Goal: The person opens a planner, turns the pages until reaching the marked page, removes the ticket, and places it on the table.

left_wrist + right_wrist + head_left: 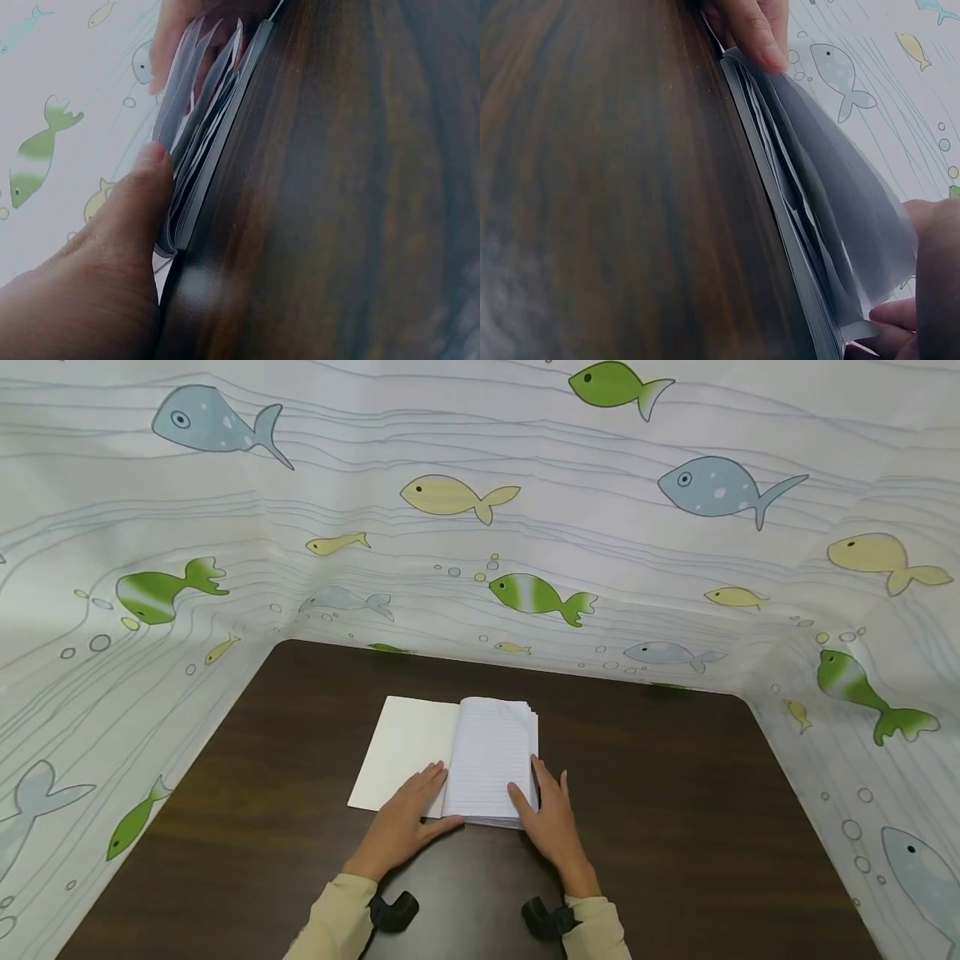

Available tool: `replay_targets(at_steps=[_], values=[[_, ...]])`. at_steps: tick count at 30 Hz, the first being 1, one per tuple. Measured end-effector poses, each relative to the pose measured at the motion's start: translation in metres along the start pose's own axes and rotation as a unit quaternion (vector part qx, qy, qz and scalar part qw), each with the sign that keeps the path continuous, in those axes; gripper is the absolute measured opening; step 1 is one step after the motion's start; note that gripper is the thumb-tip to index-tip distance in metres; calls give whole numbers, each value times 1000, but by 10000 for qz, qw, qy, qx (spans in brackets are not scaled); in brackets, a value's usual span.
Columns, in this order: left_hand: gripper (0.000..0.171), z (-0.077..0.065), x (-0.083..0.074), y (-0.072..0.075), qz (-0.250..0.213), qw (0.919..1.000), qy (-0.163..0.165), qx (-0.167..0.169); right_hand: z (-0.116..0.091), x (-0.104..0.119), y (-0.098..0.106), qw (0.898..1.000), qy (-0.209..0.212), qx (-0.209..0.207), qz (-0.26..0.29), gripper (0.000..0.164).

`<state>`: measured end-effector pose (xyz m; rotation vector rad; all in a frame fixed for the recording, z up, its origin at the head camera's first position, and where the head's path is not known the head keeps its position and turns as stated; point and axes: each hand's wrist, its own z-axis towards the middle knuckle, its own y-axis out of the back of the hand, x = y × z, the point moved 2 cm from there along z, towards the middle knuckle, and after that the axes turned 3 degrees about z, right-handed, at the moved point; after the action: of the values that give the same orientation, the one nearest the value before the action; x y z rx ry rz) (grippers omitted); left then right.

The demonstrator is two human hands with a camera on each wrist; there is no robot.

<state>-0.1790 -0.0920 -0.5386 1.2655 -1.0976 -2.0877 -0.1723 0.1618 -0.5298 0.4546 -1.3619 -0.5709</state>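
Observation:
A notebook (489,752) with lined pages lies open on the dark table, its blank cream left side (411,739) flat. My left hand (408,817) rests along the fold with fingers extended, its thumb on the near edge of the page block (187,172). At the right edge, my right hand (553,822) has its thumb over the lined page and its fingers at the side. In the right wrist view, its fingers (896,319) hold the corner of several raised pages (840,195), which fan apart above the rest of the block.
The dark wood table (675,810) extends around the notebook. White walls (480,443) printed with fish enclose its back and both sides. Black wrist cameras sit at each cuff, the left one (393,912) and the right one (547,918).

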Motion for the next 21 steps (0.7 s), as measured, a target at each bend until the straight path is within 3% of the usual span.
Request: replay_targets(at_steps=[21], values=[[89,1,-1,3,-86,9997,-156,-154,2,-2,0,9995,284,-48,-101,64]])
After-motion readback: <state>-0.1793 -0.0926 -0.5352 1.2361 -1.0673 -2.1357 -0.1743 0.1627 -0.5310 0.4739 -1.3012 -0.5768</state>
